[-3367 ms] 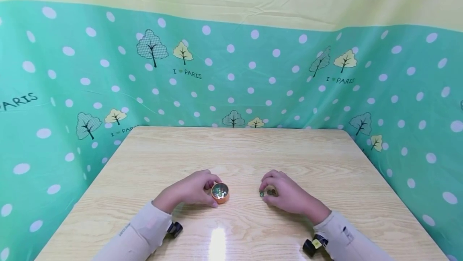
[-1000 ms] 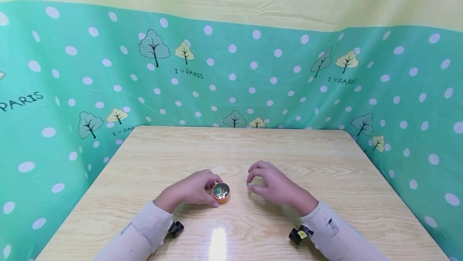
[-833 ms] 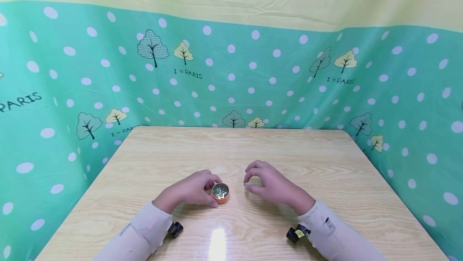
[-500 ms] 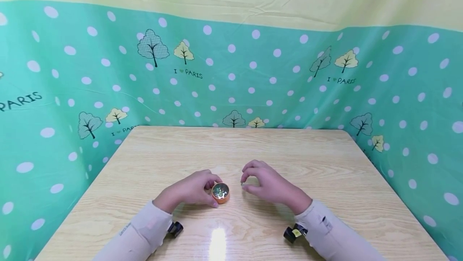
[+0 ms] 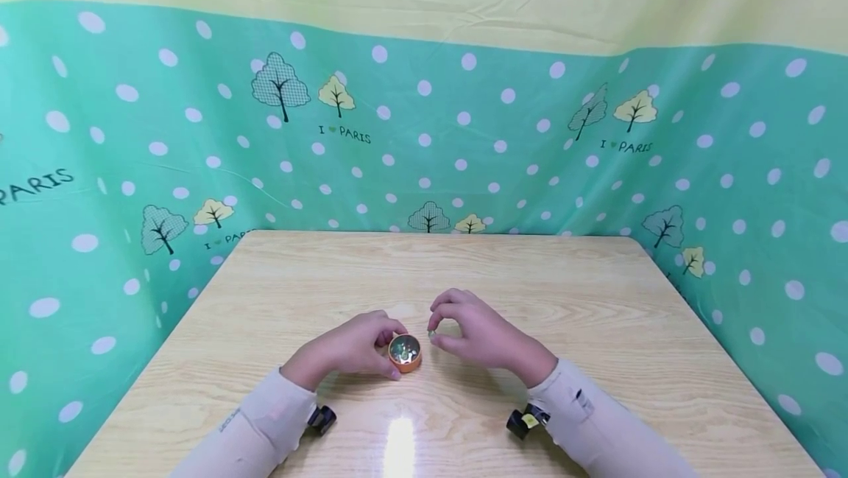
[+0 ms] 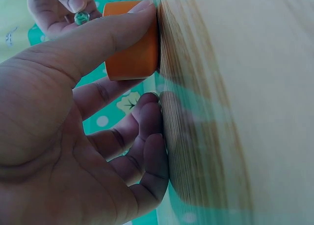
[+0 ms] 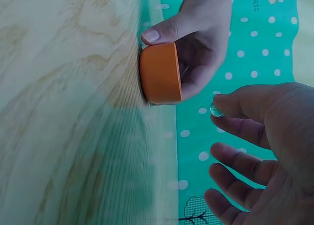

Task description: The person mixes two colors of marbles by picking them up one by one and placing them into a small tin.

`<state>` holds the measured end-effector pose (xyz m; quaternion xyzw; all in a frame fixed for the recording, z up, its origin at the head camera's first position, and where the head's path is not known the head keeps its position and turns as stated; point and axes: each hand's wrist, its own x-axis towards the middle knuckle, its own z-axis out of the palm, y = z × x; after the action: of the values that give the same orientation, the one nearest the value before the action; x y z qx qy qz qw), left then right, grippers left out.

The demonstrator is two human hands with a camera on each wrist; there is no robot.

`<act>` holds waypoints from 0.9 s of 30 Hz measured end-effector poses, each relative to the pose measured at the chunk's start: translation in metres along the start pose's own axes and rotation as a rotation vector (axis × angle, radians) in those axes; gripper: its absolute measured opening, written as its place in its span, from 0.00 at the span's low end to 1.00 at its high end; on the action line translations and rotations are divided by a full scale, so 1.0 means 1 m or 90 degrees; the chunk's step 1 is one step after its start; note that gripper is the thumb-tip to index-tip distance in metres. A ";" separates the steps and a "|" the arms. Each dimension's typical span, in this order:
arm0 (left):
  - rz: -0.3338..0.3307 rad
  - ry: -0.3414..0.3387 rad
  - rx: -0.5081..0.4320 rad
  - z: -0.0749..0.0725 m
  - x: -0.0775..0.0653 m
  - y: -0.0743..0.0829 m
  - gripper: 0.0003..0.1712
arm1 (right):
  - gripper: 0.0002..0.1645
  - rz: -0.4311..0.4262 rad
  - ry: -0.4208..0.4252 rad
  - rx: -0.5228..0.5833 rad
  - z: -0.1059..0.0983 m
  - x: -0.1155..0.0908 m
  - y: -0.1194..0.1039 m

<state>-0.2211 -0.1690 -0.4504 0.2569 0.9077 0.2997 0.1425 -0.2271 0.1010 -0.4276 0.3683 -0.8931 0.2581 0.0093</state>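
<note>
A small orange cup [image 5: 405, 361] stands upright on the wooden table, with several small glinting pieces, some greenish, inside it. My left hand [image 5: 361, 344] grips its side between thumb and index finger; in the left wrist view the thumb [image 6: 122, 31] lies along the orange wall. Just right of the cup, my right hand [image 5: 483, 334] pinches a clear, greenish glass marble [image 7: 216, 110] between thumb and index fingertip. That marble is held above the table, close to the rim but apart from it. The other right fingers are spread and loosely bent.
Pale wood-grain table [image 5: 424, 272] extends around both hands. A green dotted curtain [image 5: 424, 132] hangs behind and on both sides. A dark camera [image 5: 322, 420] is strapped under the left wrist, another camera [image 5: 520, 423] under the right.
My right hand has moved left toward the cup with the pinched marble. Small marbles seen earlier beside that hand are now out of sight. My left hand and the cup have stayed in place.
</note>
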 end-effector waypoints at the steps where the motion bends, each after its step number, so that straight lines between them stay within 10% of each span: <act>1: 0.000 0.000 0.000 0.000 0.000 0.000 0.33 | 0.04 -0.004 0.000 0.001 0.000 0.001 -0.001; 27: 0.011 -0.001 0.006 -0.001 -0.001 0.003 0.31 | 0.04 -0.012 -0.020 0.033 0.001 0.009 -0.012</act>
<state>-0.2196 -0.1676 -0.4477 0.2652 0.9068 0.2965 0.1393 -0.2259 0.0877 -0.4209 0.3810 -0.8827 0.2750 -0.0120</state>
